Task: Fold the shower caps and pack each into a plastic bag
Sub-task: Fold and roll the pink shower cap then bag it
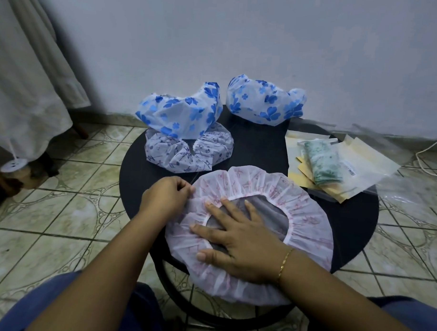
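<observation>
A pink-patterned white shower cap (307, 213) lies spread out, opening up, on the near half of the round black table (260, 142). My right hand (237, 237) presses flat on it with fingers spread across the elastic opening. My left hand (165, 197) pinches the cap's left edge. Behind it sit a purple-patterned cap (188, 152) with a blue-flowered cap (179, 112) on top, and a second blue-flowered cap (261, 102) at the back. On the right, a folded green cap in a clear plastic bag (321, 161) lies on several flat bags (366, 168).
The small table stands on a tiled floor (57, 209) close to a pale wall. A cloth-draped piece of furniture (24, 84) is at the left. A white cable (433, 153) runs along the floor at the far right. My knees in blue cloth are at the bottom.
</observation>
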